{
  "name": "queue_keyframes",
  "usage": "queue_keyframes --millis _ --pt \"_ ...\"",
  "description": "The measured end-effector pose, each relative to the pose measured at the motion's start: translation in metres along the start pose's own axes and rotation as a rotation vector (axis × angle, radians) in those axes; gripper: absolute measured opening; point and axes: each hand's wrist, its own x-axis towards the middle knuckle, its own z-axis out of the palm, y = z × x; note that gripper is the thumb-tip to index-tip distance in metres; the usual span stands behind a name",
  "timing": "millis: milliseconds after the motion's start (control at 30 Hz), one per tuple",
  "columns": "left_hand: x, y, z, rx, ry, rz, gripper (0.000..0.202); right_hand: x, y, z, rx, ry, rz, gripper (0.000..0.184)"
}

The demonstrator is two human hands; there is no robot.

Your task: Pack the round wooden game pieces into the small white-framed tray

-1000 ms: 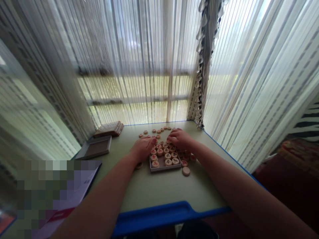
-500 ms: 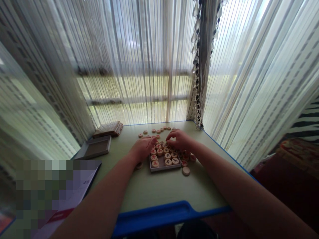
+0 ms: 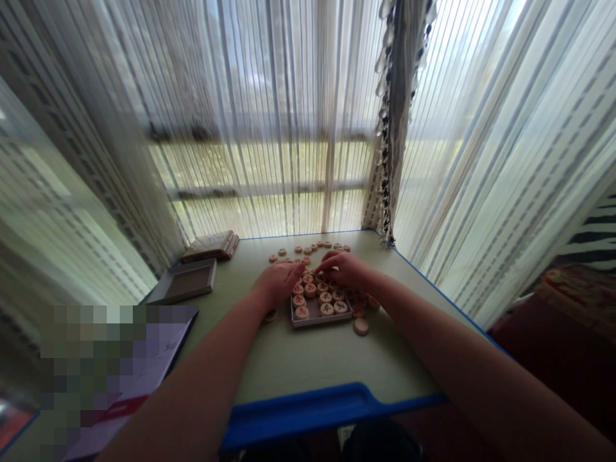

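A shallow grey box holds rows of round wooden Chinese chess pieces with red or black characters. Part of its floor shows bare near the front. My left hand lies along the box's left side, fingers stretched toward the far pieces. Over the back right of the box, my right hand has its fingers bent and drawn together at a chess piece; the fingertips are partly hidden. Beside the box's right front corner lies a blank-faced piece, with several others under my right wrist.
More loose pieces are scattered toward the table's far edge. At the left are an empty grey box lid, a stack of books and a partly blurred-out booklet. A blue tray edge runs along the table front; sheer curtains hang behind.
My right hand's fingers have reached lower and leftward toward the pieces at the back of the box. My left hand stays almost in place. The view has shifted slightly.
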Motion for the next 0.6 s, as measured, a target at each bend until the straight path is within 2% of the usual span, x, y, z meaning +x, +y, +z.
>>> queue_keyframes --millis 167,333,500,600 --pt "0.000 0.003 -0.002 0.025 0.010 -0.010 0.051 0.001 -0.001 0.002 -0.011 0.034 0.003 0.024" --pt "0.000 0.003 -0.001 0.023 0.000 -0.018 0.052 0.003 0.012 0.005 -0.084 0.184 0.102 0.025" --pt "-0.001 0.002 -0.001 -0.015 -0.036 -0.047 0.054 0.000 0.025 0.004 -0.216 0.067 0.136 0.022" --pt "-0.001 0.002 -0.001 -0.029 -0.041 -0.062 0.056 -0.002 0.029 0.001 -0.299 0.061 0.202 0.023"
